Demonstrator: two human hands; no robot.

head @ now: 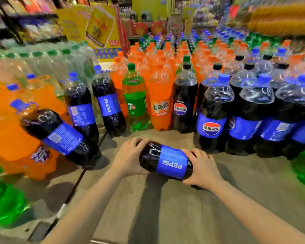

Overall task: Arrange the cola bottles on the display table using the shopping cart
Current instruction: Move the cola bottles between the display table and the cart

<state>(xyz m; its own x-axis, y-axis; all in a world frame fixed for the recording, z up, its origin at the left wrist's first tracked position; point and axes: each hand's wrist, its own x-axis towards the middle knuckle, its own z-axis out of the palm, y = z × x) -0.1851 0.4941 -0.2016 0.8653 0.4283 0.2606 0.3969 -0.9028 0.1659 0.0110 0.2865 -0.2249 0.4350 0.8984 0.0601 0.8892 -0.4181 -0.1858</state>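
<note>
Cola in a big plastic bottle (165,160) lies on its side at the lower centre of the frame, held between two bare hands above the bare tan top of the display table (183,208). The left hand (128,159) wraps its curled fingers around the neck end, hiding the cap, while the right hand (200,167) cups the base end, fingers curled over the rounded bottom; the blue label reads upside down from this view. Judging by its bulk and dark fill, the bottle looks full, so it should be heavy and would sag out of a one-handed pinch. The smooth plastic wall and glossy label look slippery and will give a little under pressure, so a hold at the stiff shoulder and the moulded base, as now, seems the safest. Standing cola bottles (239,117) crowd the right middle of the frame, with an open patch of table just in front of them that looks like the natural spot to stand this one. Orange soda bottles (158,95) and a green bottle (135,103) stand behind at centre. At middle left, more cola bottles (81,111) lean at angles, one (58,136) tipped steeply against a wrapped orange pack (11,131). No shopping cart can be made out.
</note>
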